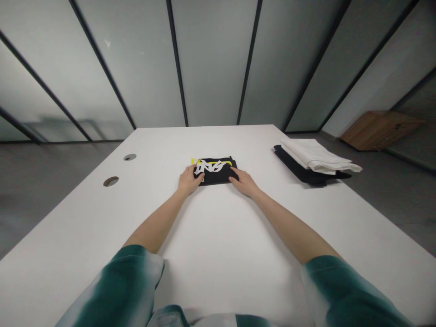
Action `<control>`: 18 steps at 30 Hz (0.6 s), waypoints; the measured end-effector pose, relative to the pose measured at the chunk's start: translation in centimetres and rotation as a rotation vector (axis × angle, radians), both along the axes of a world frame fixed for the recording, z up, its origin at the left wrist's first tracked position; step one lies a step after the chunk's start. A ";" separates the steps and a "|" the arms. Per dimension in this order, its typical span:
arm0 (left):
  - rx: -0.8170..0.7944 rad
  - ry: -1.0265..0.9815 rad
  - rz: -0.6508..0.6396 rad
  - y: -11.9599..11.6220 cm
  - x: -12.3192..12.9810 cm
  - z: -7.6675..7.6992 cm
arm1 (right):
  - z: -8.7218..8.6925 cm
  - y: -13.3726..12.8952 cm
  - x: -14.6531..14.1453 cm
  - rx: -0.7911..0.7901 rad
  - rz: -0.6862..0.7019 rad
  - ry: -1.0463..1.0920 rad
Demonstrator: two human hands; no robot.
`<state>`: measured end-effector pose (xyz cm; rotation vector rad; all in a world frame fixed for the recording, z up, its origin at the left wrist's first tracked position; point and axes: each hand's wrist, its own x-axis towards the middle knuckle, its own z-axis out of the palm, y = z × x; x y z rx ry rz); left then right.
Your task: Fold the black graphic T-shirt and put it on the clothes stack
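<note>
A small folded black cloth (218, 175) with white lettering and yellow parts lies flat near the middle of the white table. At its left edge, my left hand (189, 180) grips the cloth, thumb on top near the front corner. My right hand (244, 181) has hold of the right edge, its fingers on the black fabric and the thumb at the front. Both forearms reach forward over the table from green and white sleeves.
On the right part of the white table (218, 227), a folded white cloth (315, 156) lies on a folded black cloth (294, 169). Two round holes are in the tabletop at left. Frosted glass panels stand behind; a wooden cabinet (378, 130) is at far right.
</note>
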<state>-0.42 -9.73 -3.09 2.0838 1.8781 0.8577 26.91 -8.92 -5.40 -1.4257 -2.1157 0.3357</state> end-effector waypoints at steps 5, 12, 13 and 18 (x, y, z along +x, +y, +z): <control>0.001 0.093 -0.039 -0.1 -0.5 0.1 | 0.5 -0.5 0.0 -0.005 -0.027 -0.041; 0.023 -0.053 -0.098 0.2 -0.9 -0.8 | 0.7 -0.8 0.1 -0.028 -0.022 -0.074; 0.038 -0.077 -0.088 0.3 -0.9 -1.0 | 0.6 -0.8 0.1 -0.023 -0.022 -0.070; 0.068 -0.142 -0.026 0.6 -1.0 -1.5 | -0.1 -0.5 0.3 0.049 -0.044 0.000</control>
